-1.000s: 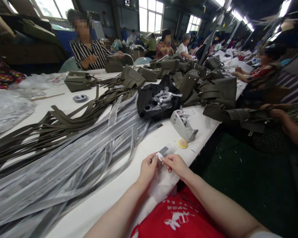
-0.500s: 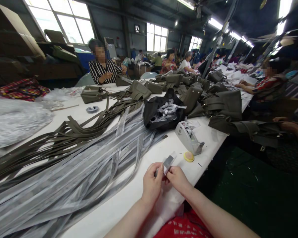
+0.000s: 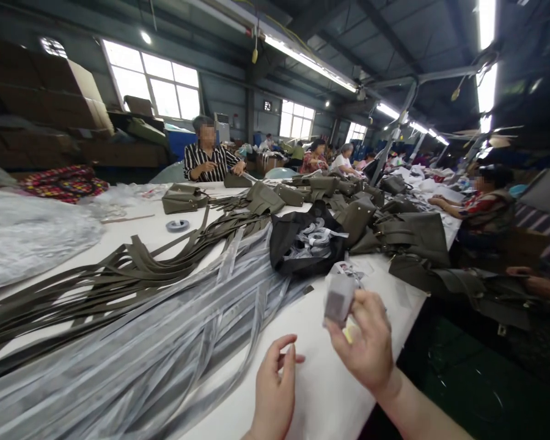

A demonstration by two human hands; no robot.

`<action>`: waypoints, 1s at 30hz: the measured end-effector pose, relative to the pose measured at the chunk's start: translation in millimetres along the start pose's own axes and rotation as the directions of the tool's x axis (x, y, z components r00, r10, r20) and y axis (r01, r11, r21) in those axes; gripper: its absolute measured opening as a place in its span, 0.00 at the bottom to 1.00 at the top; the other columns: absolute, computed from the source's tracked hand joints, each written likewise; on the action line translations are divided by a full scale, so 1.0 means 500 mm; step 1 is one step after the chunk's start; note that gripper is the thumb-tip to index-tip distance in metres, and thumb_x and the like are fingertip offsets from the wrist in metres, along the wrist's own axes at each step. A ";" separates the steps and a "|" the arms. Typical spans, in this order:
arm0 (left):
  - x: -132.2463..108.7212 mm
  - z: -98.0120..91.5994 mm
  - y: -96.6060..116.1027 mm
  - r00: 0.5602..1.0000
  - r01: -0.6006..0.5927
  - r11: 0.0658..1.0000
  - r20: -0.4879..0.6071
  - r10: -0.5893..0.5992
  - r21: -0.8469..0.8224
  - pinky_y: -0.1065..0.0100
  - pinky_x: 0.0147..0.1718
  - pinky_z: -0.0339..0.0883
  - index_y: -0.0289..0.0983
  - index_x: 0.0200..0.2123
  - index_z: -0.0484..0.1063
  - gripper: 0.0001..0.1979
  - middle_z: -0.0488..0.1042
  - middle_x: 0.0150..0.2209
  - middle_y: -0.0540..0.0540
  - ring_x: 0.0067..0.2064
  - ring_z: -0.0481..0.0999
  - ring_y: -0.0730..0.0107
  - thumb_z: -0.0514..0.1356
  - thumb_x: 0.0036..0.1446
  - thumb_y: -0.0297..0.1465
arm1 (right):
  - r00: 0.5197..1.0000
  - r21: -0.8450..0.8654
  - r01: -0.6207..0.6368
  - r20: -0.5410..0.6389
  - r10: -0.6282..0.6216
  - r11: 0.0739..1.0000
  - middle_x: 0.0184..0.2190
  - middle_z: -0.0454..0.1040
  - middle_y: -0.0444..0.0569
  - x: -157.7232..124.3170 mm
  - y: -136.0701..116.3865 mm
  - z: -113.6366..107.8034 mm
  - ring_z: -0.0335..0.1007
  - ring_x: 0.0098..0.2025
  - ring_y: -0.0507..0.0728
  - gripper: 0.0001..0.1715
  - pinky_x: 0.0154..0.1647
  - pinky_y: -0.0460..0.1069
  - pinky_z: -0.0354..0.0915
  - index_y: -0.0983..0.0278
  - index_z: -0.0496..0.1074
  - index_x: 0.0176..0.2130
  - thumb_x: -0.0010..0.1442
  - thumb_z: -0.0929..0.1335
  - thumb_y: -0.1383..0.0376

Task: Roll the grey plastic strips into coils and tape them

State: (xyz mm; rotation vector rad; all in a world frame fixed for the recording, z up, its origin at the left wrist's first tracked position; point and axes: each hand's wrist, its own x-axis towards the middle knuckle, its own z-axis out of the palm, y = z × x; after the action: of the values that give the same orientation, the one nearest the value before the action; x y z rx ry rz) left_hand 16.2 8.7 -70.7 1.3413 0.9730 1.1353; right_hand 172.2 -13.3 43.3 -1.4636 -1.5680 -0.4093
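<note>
My right hand (image 3: 365, 345) is raised over the white table (image 3: 321, 391) and pinches a small grey piece in clear plastic wrap (image 3: 338, 302). My left hand (image 3: 275, 391) hovers lower and to the left, fingers slightly curled and apart, holding nothing. Behind my right hand the tape dispenser (image 3: 348, 270) is mostly hidden. A thick spread of long olive straps in clear plastic sleeves (image 3: 165, 330) lies across the table to the left.
A black bag holding wrapped pieces (image 3: 307, 244) sits mid-table, with several olive handbags (image 3: 407, 235) beyond. A tape roll (image 3: 177, 225) and crumpled plastic (image 3: 27, 235) lie at left. Other people sit around the table, one arm (image 3: 538, 286) at right.
My right hand has lifted the small wrapped piece up and to the right. My left hand has let go of it and dropped lower. The view has tilted upward.
</note>
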 end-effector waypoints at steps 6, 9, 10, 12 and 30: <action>0.032 -0.010 0.001 0.997 0.074 0.990 0.002 -0.074 -0.116 0.65 0.34 0.69 0.36 0.36 0.73 0.20 0.76 0.31 0.47 0.26 0.76 0.68 0.55 0.59 0.48 | 0.983 -0.287 0.095 -0.121 -0.134 0.953 0.40 0.72 0.58 0.219 0.090 0.054 0.65 0.46 0.66 0.09 0.50 0.60 0.61 0.64 0.71 0.35 0.55 0.69 0.61; 0.047 -0.022 0.002 0.987 0.136 0.962 -0.052 -0.153 -0.237 0.67 0.30 0.67 0.34 0.35 0.73 0.23 0.76 0.27 0.47 0.23 0.74 0.71 0.55 0.57 0.50 | 1.000 -0.090 0.005 -0.008 -0.006 0.996 0.40 0.73 0.55 0.176 0.085 0.070 0.67 0.44 0.62 0.09 0.46 0.55 0.63 0.63 0.72 0.39 0.60 0.65 0.62; 0.051 -0.027 0.004 0.978 0.169 0.946 -0.074 -0.196 -0.278 0.68 0.28 0.66 0.34 0.35 0.72 0.24 0.75 0.27 0.47 0.22 0.73 0.72 0.56 0.56 0.51 | 0.994 -0.012 -0.035 0.098 0.036 0.999 0.37 0.74 0.53 0.137 0.075 0.071 0.68 0.41 0.60 0.09 0.43 0.53 0.63 0.63 0.72 0.37 0.61 0.64 0.62; 0.059 -0.036 0.008 0.953 0.236 0.909 -0.102 -0.286 -0.344 0.71 0.22 0.61 0.33 0.35 0.72 0.24 0.75 0.26 0.48 0.20 0.70 0.75 0.57 0.55 0.51 | 0.895 0.106 -0.172 0.432 0.111 0.979 0.29 0.74 0.50 0.039 0.051 0.071 0.69 0.34 0.57 0.16 0.38 0.50 0.63 0.62 0.73 0.29 0.64 0.62 0.59; -0.022 0.015 0.068 0.969 0.159 0.940 0.232 -0.089 -0.302 0.70 0.25 0.64 0.34 0.29 0.69 0.22 0.72 0.21 0.50 0.19 0.72 0.73 0.59 0.54 0.50 | 0.798 0.093 -0.346 0.552 0.241 0.933 0.35 0.77 0.51 -0.225 0.039 0.061 0.71 0.40 0.62 0.14 0.42 0.54 0.66 0.63 0.74 0.38 0.54 0.62 0.70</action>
State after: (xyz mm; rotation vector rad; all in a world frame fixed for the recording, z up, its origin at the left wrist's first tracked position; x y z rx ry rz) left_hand 19.7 -6.8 -38.0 1.0975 0.6726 0.9788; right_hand 163.2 -53.8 -67.6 -1.7241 -1.6963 0.3644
